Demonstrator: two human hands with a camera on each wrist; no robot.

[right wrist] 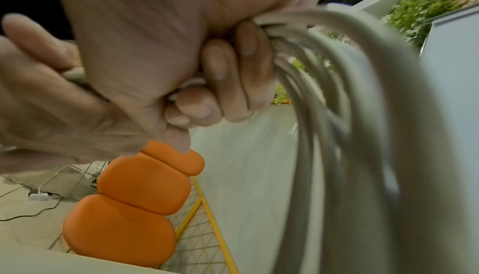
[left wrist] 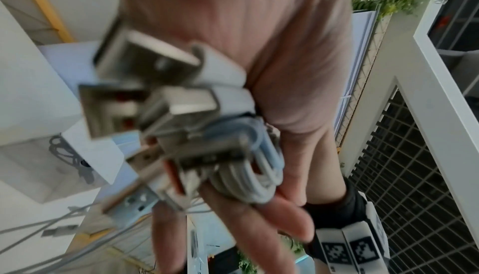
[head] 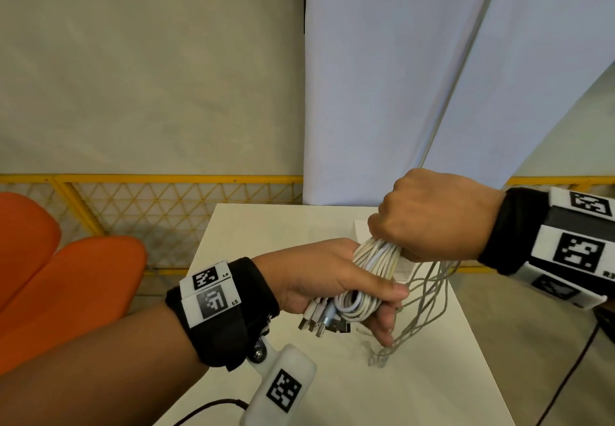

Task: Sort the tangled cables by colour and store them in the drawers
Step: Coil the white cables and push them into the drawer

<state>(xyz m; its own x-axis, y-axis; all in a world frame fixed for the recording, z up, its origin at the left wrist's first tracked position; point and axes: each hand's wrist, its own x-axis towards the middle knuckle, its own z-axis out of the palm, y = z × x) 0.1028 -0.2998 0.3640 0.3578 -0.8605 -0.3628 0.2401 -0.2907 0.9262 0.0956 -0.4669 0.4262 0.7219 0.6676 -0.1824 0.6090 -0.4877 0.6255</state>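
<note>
A bundle of white cables (head: 374,265), one pale blue among them, is held in the air above the white table (head: 253,235). The left hand (head: 327,279) grips its near end, where metal USB plugs (head: 319,325) point down and to the left. The right hand (head: 436,222) is fisted around the far end. The bundle runs near-left to far-right; loose strands (head: 422,302) hang to the tabletop.
</note>
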